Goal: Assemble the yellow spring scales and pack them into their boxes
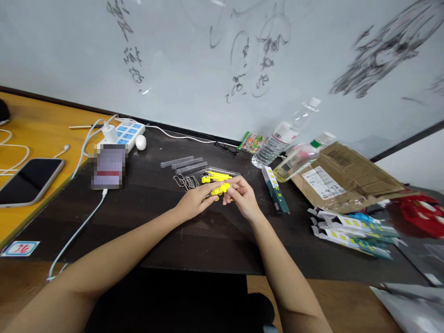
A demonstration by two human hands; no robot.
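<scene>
A small bright yellow plastic piece (221, 188) is held between both hands above the dark table; its exact kind is not clear. My left hand (194, 201) pinches its left end with the thumb and fingers. At its right end, my right hand (244, 196) grips it with closed fingertips. Just behind the hands lie more yellow parts (215, 176) with metal bits, partly hidden. Several bent metal wire pieces (186, 181) are heaped to the left of them. Clear plastic tubes (187, 164) lie side by side farther back.
A green-and-white box (275, 189), bottles (277, 141) and a cardboard parcel (347, 178) stand to the right. Flattened open boxes (354, 233) lie nearer. On the left are a charging phone (109, 167), a power strip (129, 134) and another phone (29, 181). A whiteboard (180, 60) rises behind.
</scene>
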